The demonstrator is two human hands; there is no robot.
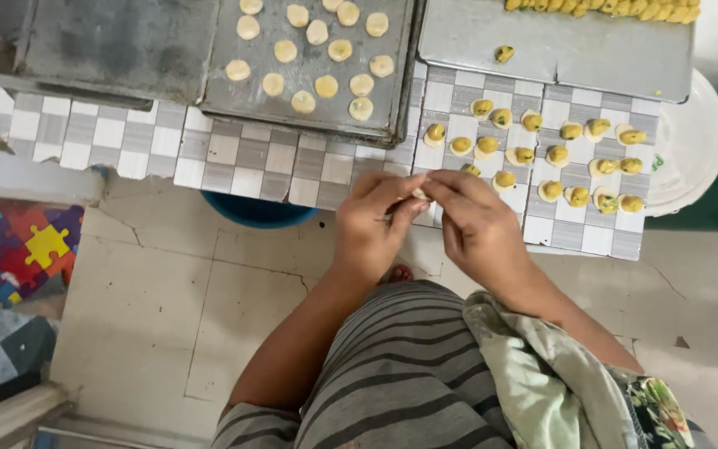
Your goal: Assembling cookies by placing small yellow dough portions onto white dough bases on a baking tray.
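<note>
Both hands, left (369, 223) and right (477, 226), pinch one dough piece (419, 194) together; fifteen plain rounds (327, 86) (far tray (230, 104)), about twenty filled pieces (555, 155) at right.

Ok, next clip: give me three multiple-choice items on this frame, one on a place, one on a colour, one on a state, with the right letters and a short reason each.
1. Where do the flat pale dough rounds lie?
A. on the metal tray
B. on the floor
C. in the blue tub

2. What colour is the filling on the dough pieces set out on the checkered table?
A. red
B. yellow
C. white

3. What are the left hand and right hand doing?
A. resting apart on the table
B. lifting a tray
C. pinching one small dough piece between the fingertips

Answers: 1 A, the rounds sit in rows on the tray; 2 B, each piece carries a yellow lump; 3 C, both hands' fingertips meet on the small pale piece at the table edge.
</note>
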